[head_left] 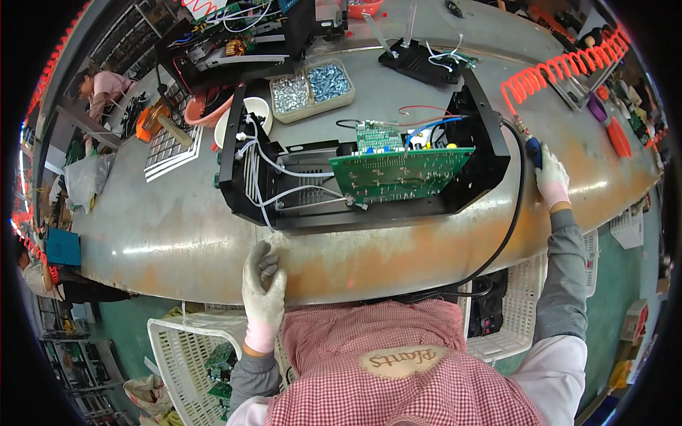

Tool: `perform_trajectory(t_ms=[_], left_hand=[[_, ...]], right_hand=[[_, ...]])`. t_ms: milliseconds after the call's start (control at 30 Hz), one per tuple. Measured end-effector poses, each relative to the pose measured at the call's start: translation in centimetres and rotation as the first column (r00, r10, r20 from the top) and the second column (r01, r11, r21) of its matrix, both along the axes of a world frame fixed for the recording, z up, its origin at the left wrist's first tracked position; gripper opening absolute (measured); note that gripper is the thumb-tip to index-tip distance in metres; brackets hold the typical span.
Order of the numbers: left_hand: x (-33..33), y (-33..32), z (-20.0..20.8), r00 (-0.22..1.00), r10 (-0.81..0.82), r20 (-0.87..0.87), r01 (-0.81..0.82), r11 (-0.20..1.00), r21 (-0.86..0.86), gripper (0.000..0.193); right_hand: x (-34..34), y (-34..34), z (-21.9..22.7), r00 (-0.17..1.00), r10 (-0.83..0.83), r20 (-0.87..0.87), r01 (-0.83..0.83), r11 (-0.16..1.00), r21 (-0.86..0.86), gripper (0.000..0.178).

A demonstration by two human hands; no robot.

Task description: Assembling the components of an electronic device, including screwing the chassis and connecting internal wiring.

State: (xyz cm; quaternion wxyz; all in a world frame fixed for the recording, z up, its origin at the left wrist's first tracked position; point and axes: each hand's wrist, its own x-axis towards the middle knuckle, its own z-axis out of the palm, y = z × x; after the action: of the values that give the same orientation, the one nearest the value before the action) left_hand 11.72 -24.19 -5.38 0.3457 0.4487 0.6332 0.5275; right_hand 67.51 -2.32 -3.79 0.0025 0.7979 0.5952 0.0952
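Observation:
A black metal housing (369, 221) with open top lies across the bench in front of me. Inside it a green circuit board (401, 177) stands on edge, tilted, with white cables (302, 190) running to the left end wall. My left hand (264, 287), in a white glove with grey fingertips, is at the bench's front edge, below the housing's left corner. Its fingers are loosely bent, thumb apart, holding nothing. To the right of the housing, my right hand (553, 179), also gloved, is closed on a blue-handled air tool (534, 151) joined to a red coiled hose (561, 69).
Behind the housing are a two-part tray of screws (311, 89), a white bowl (253, 113) and a black panel with wires (419, 62). Another opened unit (234, 53) stands at far left. A black cable (517, 213) loops over the front edge. White baskets (177, 341) stand below.

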Motion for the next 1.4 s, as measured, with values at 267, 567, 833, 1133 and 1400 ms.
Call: perform_trajectory(t_ms=[267, 567, 833, 1133, 1400], left_hand=[[3.5, 1.9, 1.5, 0.946, 0.089, 0.31, -0.104, 0.994, 0.033, 0.073], [4.9, 5.4, 1.3, 0.962, -0.053, 0.268, 0.035, 0.997, 0.07, 0.072], [10.5, 19.1, 1.2, 0.785, -0.583, 0.21, 0.559, 0.813, 0.163, 0.069], [9.7, 12.5, 6.2, 0.859, -0.463, 0.219, 0.362, 0.851, 0.38, 0.045], [5.4, 1.4, 2.9, 0.967, -0.245, 0.07, 0.214, 0.929, 0.302, 0.071]], right_hand=[[-14.1, 5.3, 3.0, 0.089, 0.614, -0.784, -0.678, 0.614, 0.404, 0.046], [-11.7, -6.7, 3.9, -0.074, 0.255, -0.964, -0.65, 0.721, 0.241, 0.049], [-8.5, -21.1, 0.1, -0.225, 0.191, -0.955, 0.009, 0.981, 0.194, 0.033], [-24.3, -22.4, -2.7, 0.199, 0.601, -0.774, -0.112, 0.799, 0.591, 0.031], [-37.7, -16.4, -0.1, -0.163, 0.55, -0.819, -0.372, 0.735, 0.568, 0.026]])
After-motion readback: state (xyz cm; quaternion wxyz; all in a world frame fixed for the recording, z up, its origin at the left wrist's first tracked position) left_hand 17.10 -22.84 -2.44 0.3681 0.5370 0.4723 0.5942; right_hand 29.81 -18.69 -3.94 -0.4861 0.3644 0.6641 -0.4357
